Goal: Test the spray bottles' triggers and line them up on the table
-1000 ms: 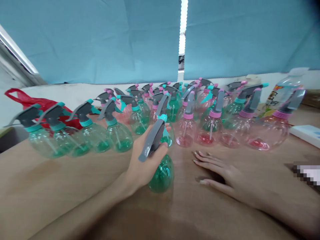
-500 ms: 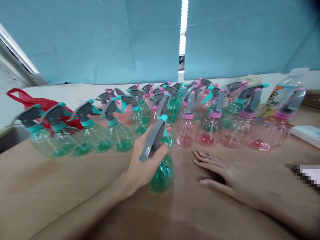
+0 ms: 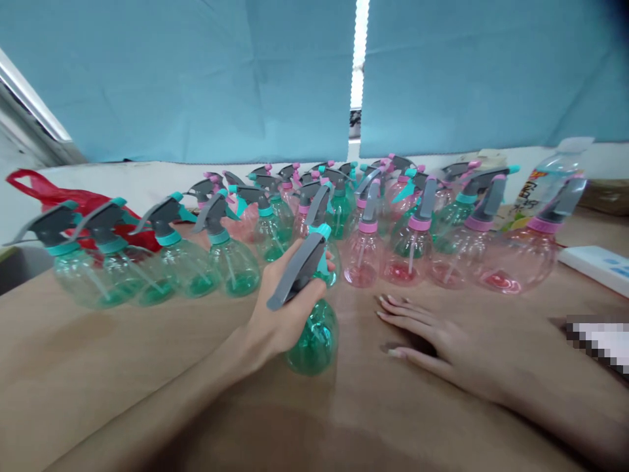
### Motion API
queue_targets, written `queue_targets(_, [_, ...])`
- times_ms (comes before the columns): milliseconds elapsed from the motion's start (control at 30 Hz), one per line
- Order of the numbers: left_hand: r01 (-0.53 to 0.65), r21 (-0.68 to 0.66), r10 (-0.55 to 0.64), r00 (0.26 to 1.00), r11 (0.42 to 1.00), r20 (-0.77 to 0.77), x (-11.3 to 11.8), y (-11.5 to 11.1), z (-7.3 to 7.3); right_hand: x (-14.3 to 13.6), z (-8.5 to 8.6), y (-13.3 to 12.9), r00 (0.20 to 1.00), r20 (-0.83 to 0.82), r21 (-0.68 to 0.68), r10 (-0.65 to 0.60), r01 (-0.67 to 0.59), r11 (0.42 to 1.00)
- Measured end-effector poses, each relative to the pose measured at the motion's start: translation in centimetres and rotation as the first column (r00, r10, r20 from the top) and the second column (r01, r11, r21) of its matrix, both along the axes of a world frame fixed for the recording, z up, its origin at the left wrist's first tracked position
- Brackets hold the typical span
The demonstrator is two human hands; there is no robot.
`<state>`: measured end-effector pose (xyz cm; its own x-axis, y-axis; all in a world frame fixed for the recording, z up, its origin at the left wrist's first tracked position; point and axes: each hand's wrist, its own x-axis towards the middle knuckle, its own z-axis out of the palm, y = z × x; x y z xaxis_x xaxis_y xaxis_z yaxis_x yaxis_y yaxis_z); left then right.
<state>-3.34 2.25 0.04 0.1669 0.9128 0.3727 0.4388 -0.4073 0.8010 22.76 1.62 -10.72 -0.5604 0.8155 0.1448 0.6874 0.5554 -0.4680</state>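
My left hand [image 3: 281,305] is wrapped round the neck of a green spray bottle [image 3: 313,341] with a grey and teal trigger head. Part of that neck is hidden by my fingers. Palm down on the wooden table [image 3: 147,380], my right hand [image 3: 432,334] lies with its fingers stretched out and holds nothing. Just beyond its fingertips stands a pink spray bottle [image 3: 362,262] with a pink collar. To the left of my left hand, a clear green spray bottle [image 3: 234,265] heads a row of several similar ones.
More green and pink spray bottles crowd the back of the table. A red plastic bag [image 3: 73,200] lies at the left rear. At the right are a labelled clear plastic bottle [image 3: 550,177], a white box [image 3: 597,265] and a pixelated item [image 3: 602,341]. A blue curtain [image 3: 196,78] hangs behind.
The whole view has shifted slightly, with things on the right sitting a little farther left. My left hand keeps its hold on the green spray bottle; my right hand stays flat.
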Motion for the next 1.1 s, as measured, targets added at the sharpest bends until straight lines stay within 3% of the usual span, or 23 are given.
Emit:
queue_targets(267, [-0.008,-0.008,0.008,1.0,1.0,0.01,0.0,-0.3,0.0,-0.7,0.6,-0.2,0.997,0.081,0.088,-0.005,-0.003,0.996])
queue_targets(467, [-0.07,0.017,0.07,0.998,0.997,0.001,-0.1,-0.7,-0.4,-2.7,3.1,-1.7,0.996,0.082,0.108,-0.031,0.022,0.994])
queue_targets(767, [-0.036,0.096,0.038,0.999,0.995,-0.025,-1.1,-1.2,-0.7,-8.9,7.2,-2.6,0.997,-0.039,0.214,-0.06,0.067,0.975])
queue_targets(1100, [0.034,0.056,-0.031,0.998,0.998,-0.052,-4.7,-2.4,0.2,-16.2,7.8,-2.5,0.995,-0.039,0.383,-0.096,0.104,0.918])
